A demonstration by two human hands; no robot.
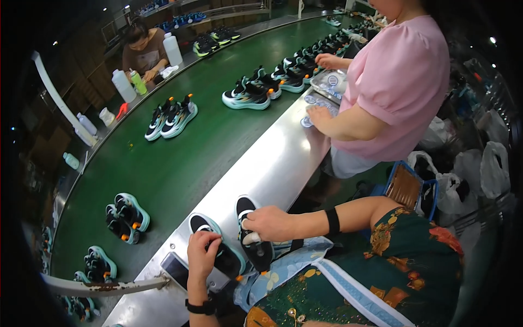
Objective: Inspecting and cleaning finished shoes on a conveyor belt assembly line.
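Note:
Two black sneakers with pale mint soles lie side by side at the near edge of the metal ledge. My left hand [204, 253] is over the left sneaker [231, 262], its thumb and fingertips pinched together near the lacing. Anything in that pinch is too small to make out. My right hand [269, 224] grips the right sneaker [260, 254] around its upper, with white coverings on the thumb and a finger. Both sneakers have an orange tab at the heel, toward me. Part of each upper is hidden by my hands.
A green conveyor belt [180, 163] runs beyond the metal ledge [256, 163], carrying pairs of sneakers [171, 118]. A phone [175, 267] lies by my left wrist. A co-worker in pink [400, 71] stands at right; another person [146, 52] sits across, near white bottles [123, 86].

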